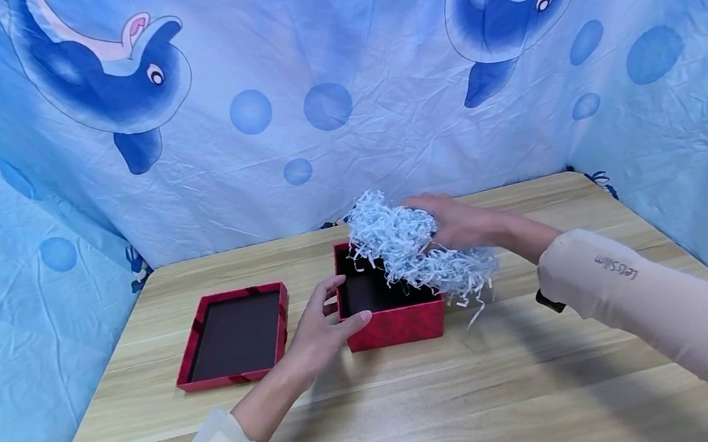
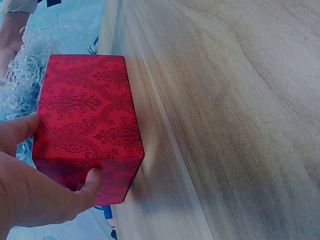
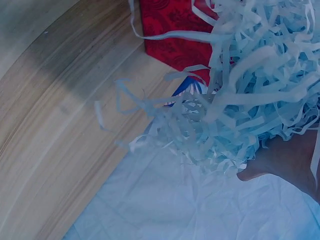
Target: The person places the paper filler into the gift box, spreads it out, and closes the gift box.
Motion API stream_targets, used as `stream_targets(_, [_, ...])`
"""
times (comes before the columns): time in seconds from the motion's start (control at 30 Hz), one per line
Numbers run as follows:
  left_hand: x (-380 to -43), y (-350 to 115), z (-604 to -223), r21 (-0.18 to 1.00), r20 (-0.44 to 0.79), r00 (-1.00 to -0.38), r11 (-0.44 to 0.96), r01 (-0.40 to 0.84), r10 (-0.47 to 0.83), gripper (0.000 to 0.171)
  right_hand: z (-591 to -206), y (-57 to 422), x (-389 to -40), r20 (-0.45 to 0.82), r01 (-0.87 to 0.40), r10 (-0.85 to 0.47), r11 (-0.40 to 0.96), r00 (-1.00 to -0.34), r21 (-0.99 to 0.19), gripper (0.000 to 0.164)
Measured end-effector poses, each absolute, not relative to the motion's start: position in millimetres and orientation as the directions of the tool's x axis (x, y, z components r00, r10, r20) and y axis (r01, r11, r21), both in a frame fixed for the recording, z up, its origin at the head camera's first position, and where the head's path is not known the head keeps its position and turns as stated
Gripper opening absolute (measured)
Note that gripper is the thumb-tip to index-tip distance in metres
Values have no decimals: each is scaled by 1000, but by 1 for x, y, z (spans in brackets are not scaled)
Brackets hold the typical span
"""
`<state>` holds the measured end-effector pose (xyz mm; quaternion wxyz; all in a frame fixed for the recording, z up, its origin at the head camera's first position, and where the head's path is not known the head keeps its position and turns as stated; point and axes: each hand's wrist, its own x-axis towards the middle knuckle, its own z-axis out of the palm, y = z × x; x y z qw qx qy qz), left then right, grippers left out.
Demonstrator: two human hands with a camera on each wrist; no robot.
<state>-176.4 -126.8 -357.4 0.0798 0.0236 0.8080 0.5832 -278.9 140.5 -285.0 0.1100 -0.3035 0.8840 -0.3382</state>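
A red patterned box (image 1: 396, 326) stands uncovered on the table, its dark inside partly showing. At its near left corner my left hand (image 1: 317, 332) holds it, thumb at the front rim and fingers against the left side. In the left wrist view the box (image 2: 85, 107) shows its damask-like pattern. My right hand (image 1: 460, 223) grips a bulky bunch of pale blue shredded paper (image 1: 392, 235) over the box's right part. Loose strips hang past the right rim. In the right wrist view the shredded paper (image 3: 265, 85) hides most of the right hand's fingers.
A red box lid (image 1: 232, 335) lies to the left with its dark inside facing up. The wood-grain table (image 1: 416, 405) ends at the back against a blue curtain (image 1: 385, 151) printed with dolphins and bubbles. Similar cloth hangs on both sides.
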Motion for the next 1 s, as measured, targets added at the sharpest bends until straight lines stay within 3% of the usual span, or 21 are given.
stream_targets(0.7, [-178,-128,-357,949,-93,-985,313,-43,144,73,-291,108,-274,-47,-429,-582,649,-812,-628,88])
stream_targets(1.0, [-178,-128,-356,940,-115,-985,335,-66,128,81,-293,95,-274,-49,-442,-594,649,-803,-618,89])
